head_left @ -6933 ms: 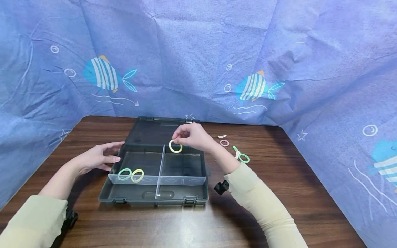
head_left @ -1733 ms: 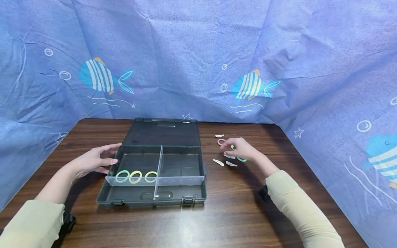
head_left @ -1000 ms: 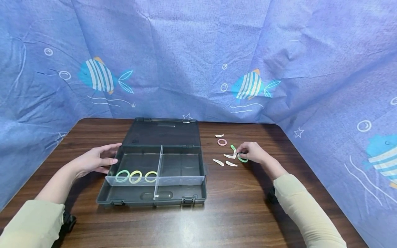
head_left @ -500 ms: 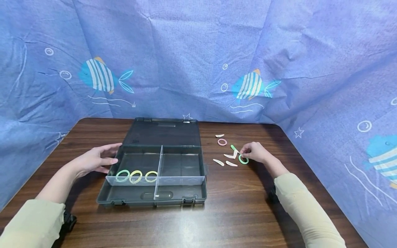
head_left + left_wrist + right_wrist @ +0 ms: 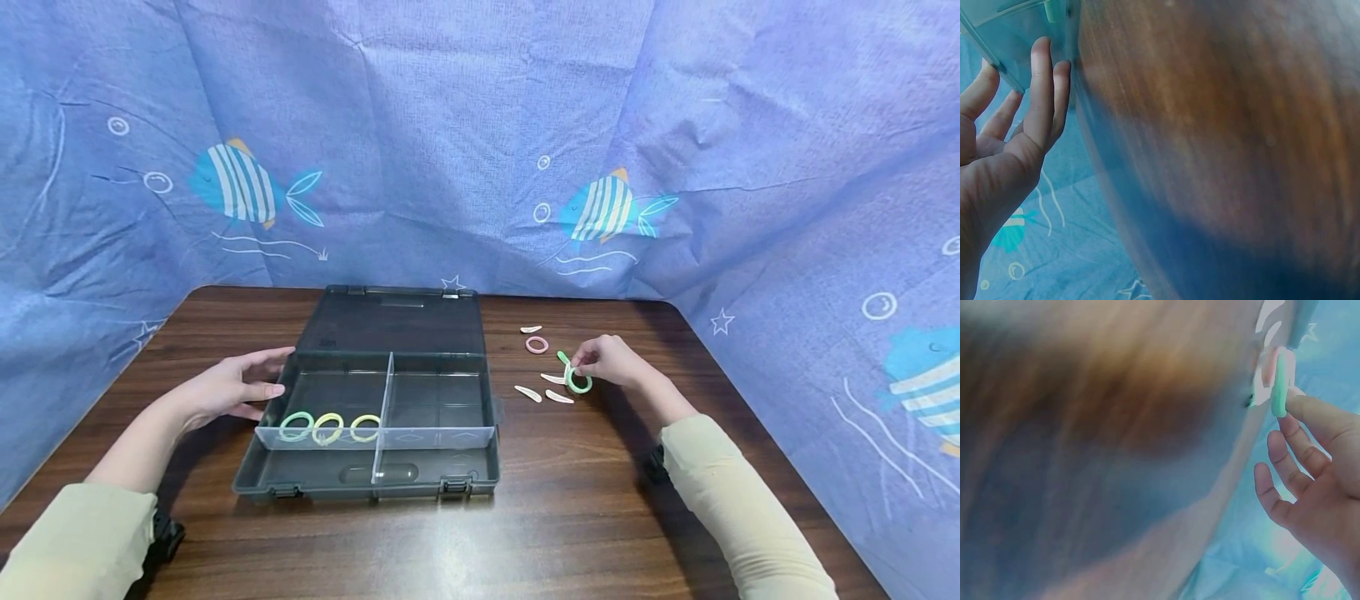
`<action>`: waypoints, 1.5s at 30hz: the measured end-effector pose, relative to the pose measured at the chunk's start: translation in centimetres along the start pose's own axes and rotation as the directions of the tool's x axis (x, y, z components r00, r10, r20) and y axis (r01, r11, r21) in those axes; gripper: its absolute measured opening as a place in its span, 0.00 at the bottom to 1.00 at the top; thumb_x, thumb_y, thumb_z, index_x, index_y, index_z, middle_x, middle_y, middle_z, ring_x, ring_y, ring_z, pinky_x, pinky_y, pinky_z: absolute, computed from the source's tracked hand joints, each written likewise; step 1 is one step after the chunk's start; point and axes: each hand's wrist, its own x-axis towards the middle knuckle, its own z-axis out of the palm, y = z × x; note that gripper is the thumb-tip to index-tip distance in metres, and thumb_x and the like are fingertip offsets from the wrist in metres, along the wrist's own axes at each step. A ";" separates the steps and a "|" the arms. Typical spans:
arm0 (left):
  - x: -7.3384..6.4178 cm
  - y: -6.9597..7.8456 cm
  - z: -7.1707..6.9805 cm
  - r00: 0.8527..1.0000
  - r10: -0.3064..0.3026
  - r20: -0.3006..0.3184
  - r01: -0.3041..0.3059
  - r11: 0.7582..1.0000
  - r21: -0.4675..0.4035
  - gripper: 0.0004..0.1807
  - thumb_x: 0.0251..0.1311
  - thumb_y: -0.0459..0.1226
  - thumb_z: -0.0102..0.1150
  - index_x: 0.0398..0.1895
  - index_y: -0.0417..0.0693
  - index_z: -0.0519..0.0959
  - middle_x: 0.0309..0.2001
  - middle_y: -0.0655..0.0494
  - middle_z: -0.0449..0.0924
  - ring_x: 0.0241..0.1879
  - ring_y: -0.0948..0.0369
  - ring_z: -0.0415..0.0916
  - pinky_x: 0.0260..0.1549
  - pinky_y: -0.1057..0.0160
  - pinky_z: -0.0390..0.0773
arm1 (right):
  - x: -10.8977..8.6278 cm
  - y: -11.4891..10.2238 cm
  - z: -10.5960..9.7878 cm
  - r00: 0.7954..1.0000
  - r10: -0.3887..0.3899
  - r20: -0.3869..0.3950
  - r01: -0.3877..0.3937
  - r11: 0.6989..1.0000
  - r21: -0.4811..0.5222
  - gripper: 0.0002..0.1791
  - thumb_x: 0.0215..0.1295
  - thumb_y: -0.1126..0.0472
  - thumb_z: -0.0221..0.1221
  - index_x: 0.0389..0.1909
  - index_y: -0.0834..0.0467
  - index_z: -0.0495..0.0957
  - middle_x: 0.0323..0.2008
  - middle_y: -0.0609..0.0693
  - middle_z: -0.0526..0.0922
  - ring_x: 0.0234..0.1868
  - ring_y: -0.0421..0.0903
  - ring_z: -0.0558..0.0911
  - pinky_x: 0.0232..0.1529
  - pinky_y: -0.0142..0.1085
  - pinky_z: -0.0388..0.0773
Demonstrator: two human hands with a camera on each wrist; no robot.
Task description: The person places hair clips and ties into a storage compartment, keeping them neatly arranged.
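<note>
My right hand [image 5: 611,360] pinches a green hair tie [image 5: 580,392] between thumb and forefinger, over the cluster of hair clips. In the right wrist view the green hair tie [image 5: 1279,387] appears edge-on at the fingertips, the other fingers loosely bent. My left hand [image 5: 225,387] rests against the left side of a dark see-through divided box [image 5: 442,400], fingers extended along its wall. Against the clear divider of the back left compartment lean a mint-green hair tie [image 5: 282,429] and two yellow hair ties [image 5: 327,442].
The box lid [image 5: 397,321] lies folded back behind it. Right of the box are a pink hair tie [image 5: 537,352], several white hair clips [image 5: 528,393] and a green-tipped clip [image 5: 562,357]. A blue fish-print cloth [image 5: 450,150] hangs behind the wooden table [image 5: 555,517].
A yellow hair tie, earlier held over the box, now stands in the back left compartment. My right hand moved right, took the green hair tie and shifted slightly left with it. The left hand stayed.
</note>
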 end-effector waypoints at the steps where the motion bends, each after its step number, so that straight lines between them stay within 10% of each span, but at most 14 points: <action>1: 0.0 0.0 0.0 1.000 0.001 0.001 -0.001 1.000 -0.001 0.44 0.64 0.42 0.57 0.75 0.47 0.42 0.69 0.29 0.46 0.59 0.41 0.67 0.42 0.51 0.81 | 0.1 -0.3 -0.1 1.000 0.000 -0.004 0.000 1.000 0.005 0.03 0.52 0.64 0.68 0.25 0.56 0.82 0.21 0.41 0.82 0.23 0.35 0.72 0.28 0.30 0.70; 45: -0.1 0.1 -0.1 1.000 0.001 0.008 0.000 1.000 -0.010 0.43 0.65 0.40 0.56 0.75 0.46 0.42 0.70 0.28 0.45 0.60 0.39 0.65 0.42 0.50 0.81 | 3.6 -15.7 -5.4 0.967 -0.242 -0.079 0.248 0.965 0.082 0.02 0.56 0.64 0.64 0.31 0.55 0.84 0.23 0.42 0.82 0.24 0.39 0.75 0.28 0.32 0.72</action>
